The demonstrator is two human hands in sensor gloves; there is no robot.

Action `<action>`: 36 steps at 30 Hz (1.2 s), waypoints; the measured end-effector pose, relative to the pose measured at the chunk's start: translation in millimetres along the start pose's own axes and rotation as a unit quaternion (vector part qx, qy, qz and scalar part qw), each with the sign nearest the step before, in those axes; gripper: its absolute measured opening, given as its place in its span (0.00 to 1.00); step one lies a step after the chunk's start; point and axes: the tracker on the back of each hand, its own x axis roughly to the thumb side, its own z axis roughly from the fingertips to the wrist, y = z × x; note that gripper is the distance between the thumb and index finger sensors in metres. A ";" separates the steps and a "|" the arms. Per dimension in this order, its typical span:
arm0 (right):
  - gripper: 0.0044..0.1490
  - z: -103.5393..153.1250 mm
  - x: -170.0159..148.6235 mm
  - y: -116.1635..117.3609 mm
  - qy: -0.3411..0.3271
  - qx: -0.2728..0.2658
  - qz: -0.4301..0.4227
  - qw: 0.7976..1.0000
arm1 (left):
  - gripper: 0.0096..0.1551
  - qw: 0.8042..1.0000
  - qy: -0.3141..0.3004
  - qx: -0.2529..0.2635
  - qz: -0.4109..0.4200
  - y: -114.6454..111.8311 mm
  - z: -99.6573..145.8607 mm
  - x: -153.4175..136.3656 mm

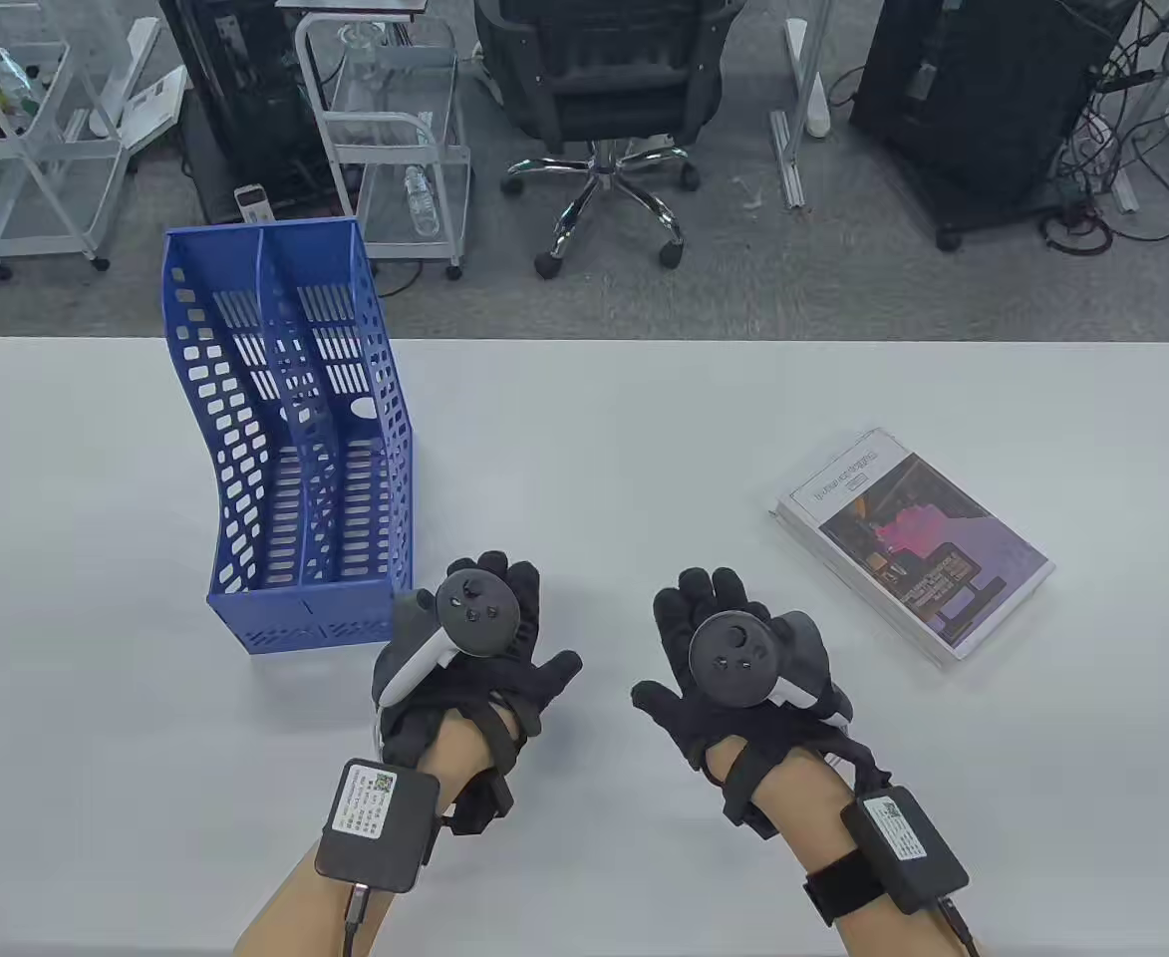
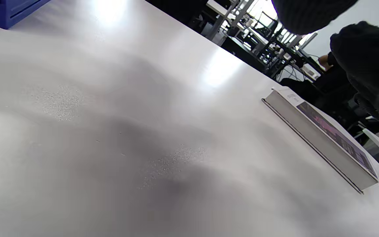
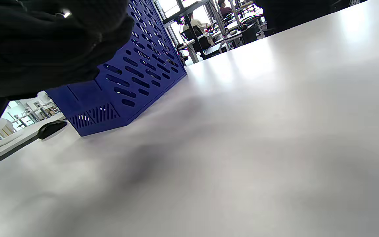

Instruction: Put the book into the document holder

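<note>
A blue perforated document holder (image 1: 295,439) with two slots stands upright at the left of the white table (image 1: 644,429). A book (image 1: 913,543) with a white and purple cover lies flat at the right. My left hand (image 1: 489,638) is spread open, palm down, just right of the holder's front. My right hand (image 1: 724,648) is spread open, palm down, left of the book and apart from it. Both hands are empty. The left wrist view shows the book (image 2: 324,138) lying flat; the right wrist view shows the holder (image 3: 130,72).
Beyond the table's far edge are an office chair (image 1: 604,90), white metal carts (image 1: 395,130) and black computer cases (image 1: 983,90) on the floor. A dark object (image 3: 52,128) lies on the table edge left of the holder in the right wrist view.
</note>
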 end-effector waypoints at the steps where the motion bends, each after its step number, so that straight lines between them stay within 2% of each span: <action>1: 0.55 0.1 -0.2 -0.4 0.000 0.001 0.000 1.000 | 0.56 1.000 0.000 -0.001 0.000 -0.1 0.0 0.0; 26: 0.55 -1.0 -5.4 -2.8 0.007 0.003 -0.003 1.000 | 0.56 1.000 0.001 -0.006 -0.001 -1.4 -0.1 0.1; 30: 0.55 -1.6 -25.1 -10.7 0.039 -0.010 0.001 0.999 | 0.56 1.000 0.001 -0.006 -0.002 -1.4 0.1 0.1; 36: 0.54 2.1 -80.8 -28.3 0.127 -0.042 0.005 0.991 | 0.56 1.000 0.001 -0.007 -0.004 -2.1 -0.5 0.3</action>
